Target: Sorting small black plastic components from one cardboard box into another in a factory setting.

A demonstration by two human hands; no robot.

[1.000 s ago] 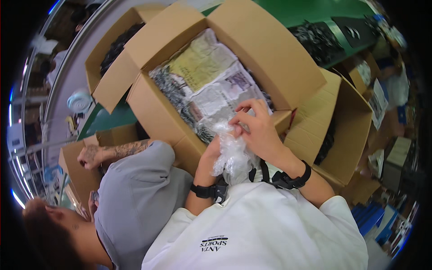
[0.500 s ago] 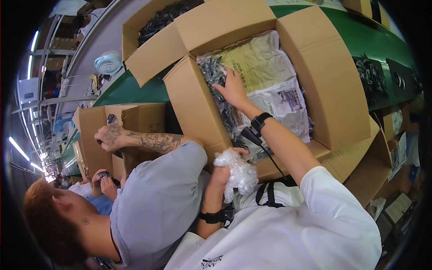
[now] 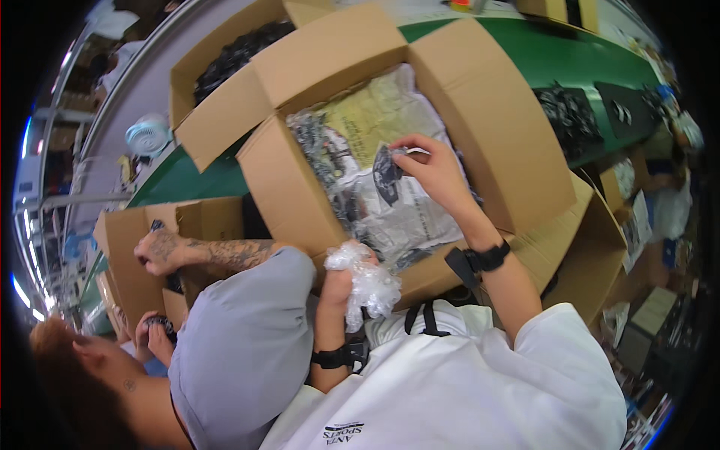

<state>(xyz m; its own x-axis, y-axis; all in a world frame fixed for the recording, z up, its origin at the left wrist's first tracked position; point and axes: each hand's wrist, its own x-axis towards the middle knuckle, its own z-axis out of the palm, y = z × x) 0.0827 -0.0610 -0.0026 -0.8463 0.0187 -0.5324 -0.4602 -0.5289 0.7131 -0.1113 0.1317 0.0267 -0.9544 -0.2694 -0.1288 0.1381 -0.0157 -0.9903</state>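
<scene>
My right hand is raised over the big open cardboard box, its fingers pinching a small dark piece in a clear bag. Beneath it, a crumpled printed sheet, yellowish and white, covers most of the box's contents. Along the left inner wall, dark bagged pieces show past the sheet's edge. My left hand, at the box's near side, is closed around a bunch of crinkled clear plastic, which hides part of its fingers.
A co-worker in a grey shirt sits close on my left, a tattooed arm reaching over another carton. Behind stands a carton of black pieces. More black pieces lie on the green table. A small fan stands far left.
My right hand has lifted from the left side of the box and moved right, now with a dark bagged piece in its fingers. The left hand keeps the clear plastic. The whole view has shifted.
</scene>
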